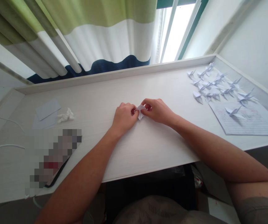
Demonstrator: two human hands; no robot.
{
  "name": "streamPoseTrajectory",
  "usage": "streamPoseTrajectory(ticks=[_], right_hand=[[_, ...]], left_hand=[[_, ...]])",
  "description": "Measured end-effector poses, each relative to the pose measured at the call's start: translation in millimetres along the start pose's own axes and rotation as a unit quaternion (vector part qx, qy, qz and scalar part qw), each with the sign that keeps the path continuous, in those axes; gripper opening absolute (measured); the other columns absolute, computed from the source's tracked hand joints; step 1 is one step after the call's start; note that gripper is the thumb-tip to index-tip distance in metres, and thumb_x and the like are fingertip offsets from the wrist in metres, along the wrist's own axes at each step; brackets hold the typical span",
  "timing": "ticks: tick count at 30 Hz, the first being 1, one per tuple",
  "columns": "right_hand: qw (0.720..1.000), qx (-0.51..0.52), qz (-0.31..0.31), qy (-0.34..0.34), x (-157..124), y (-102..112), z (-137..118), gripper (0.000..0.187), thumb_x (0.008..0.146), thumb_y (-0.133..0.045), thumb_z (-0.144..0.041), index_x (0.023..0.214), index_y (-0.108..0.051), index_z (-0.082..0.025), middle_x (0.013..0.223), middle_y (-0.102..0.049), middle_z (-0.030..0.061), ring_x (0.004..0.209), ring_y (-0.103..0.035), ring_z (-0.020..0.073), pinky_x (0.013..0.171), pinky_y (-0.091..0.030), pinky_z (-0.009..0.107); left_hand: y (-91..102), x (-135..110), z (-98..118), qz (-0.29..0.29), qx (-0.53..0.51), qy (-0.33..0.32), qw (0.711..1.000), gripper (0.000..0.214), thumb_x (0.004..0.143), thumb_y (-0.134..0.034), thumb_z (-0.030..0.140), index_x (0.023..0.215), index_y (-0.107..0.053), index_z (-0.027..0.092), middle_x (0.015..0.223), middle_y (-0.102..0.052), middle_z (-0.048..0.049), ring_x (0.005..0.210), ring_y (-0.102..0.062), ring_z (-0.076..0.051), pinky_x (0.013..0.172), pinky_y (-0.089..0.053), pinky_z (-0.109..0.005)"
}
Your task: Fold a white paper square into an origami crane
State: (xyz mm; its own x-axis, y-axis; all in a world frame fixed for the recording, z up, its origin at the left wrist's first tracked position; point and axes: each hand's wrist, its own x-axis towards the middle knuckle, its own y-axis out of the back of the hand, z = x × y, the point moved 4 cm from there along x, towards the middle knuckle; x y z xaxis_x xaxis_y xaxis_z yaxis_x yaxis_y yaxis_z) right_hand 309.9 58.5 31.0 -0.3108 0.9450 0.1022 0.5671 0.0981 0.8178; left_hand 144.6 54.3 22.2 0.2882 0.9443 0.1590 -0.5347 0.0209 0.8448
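Note:
A small folded piece of white paper [140, 112] lies at the middle of the white desk [148, 146]. My left hand [124, 117] pinches its left side with curled fingers. My right hand [156, 110] grips its right side, fingers bent over the top edge. Both hands rest on the desk surface and meet at the paper. Most of the paper is hidden between the fingertips.
Several folded white paper cranes [214, 85] stand at the back right, one crane [235, 112] on a lined sheet [248, 119]. Loose paper squares [47, 109] and a crumpled scrap [65, 115] lie at the left, by a blurred object [52, 157] and white cables [3, 146]. A curtain [77, 34] hangs behind.

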Motion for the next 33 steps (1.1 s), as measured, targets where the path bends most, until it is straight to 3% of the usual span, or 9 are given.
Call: streamPoseTrajectory(ticks=[6, 11, 20, 27, 33], right_hand=[[0.999, -0.046, -0.004, 0.024, 4, -3, -2, 0.010, 0.085, -0.064, -0.015, 0.083, -0.074, -0.017, 0.089, -0.074, 0.0071, 0.083, -0.063, 0.0201, 0.077, -0.042, 0.030], [0.994, -0.103, -0.014, 0.010, 7, -4, 1, 0.022, 0.089, -0.062, -0.019, 0.067, -0.064, -0.019, 0.078, -0.070, 0.0066, 0.070, -0.055, 0.0181, 0.067, -0.035, 0.032], [0.999, -0.041, 0.004, -0.022, 7, -2, 6, 0.012, 0.088, -0.065, -0.022, 0.090, -0.076, -0.020, 0.080, -0.076, 0.0038, 0.070, -0.061, 0.0195, 0.065, -0.037, 0.030], [0.999, -0.006, -0.003, -0.047, 8, -2, 5, 0.009, 0.083, -0.066, -0.020, 0.083, -0.075, -0.019, 0.077, -0.074, 0.0028, 0.068, -0.060, 0.0176, 0.062, -0.035, 0.029], [0.998, 0.031, 0.006, -0.063, 8, -4, 6, 0.010, 0.081, -0.065, -0.019, 0.083, -0.075, -0.018, 0.077, -0.074, 0.0027, 0.069, -0.061, 0.0168, 0.063, -0.037, 0.028]], left_hand=[[-3.3, 0, 2, 0.016, 0.004, -0.007, 1.000, 0.005, 0.092, -0.065, 0.022, 0.088, -0.067, 0.024, 0.110, -0.072, -0.0084, 0.118, -0.059, -0.032, 0.104, -0.050, -0.047], [-6.6, -3, 2, 0.021, 0.000, 0.017, 1.000, 0.006, 0.096, -0.065, 0.029, 0.098, -0.069, 0.024, 0.115, -0.071, -0.0091, 0.120, -0.057, -0.032, 0.105, -0.049, -0.049], [-9.3, -2, 2, 0.036, -0.007, 0.031, 0.999, 0.011, 0.094, -0.071, 0.034, 0.099, -0.068, 0.025, 0.117, -0.070, -0.0100, 0.121, -0.056, -0.035, 0.104, -0.049, -0.051], [-9.6, 0, -2, 0.038, -0.015, 0.018, 0.999, 0.012, 0.099, -0.060, 0.028, 0.093, -0.069, 0.023, 0.115, -0.072, -0.0104, 0.119, -0.057, -0.033, 0.106, -0.049, -0.050], [-8.2, 7, -2, 0.047, -0.015, 0.058, 0.997, 0.003, 0.094, -0.064, 0.025, 0.094, -0.067, 0.024, 0.109, -0.073, -0.0091, 0.115, -0.059, -0.033, 0.102, -0.049, -0.050]])
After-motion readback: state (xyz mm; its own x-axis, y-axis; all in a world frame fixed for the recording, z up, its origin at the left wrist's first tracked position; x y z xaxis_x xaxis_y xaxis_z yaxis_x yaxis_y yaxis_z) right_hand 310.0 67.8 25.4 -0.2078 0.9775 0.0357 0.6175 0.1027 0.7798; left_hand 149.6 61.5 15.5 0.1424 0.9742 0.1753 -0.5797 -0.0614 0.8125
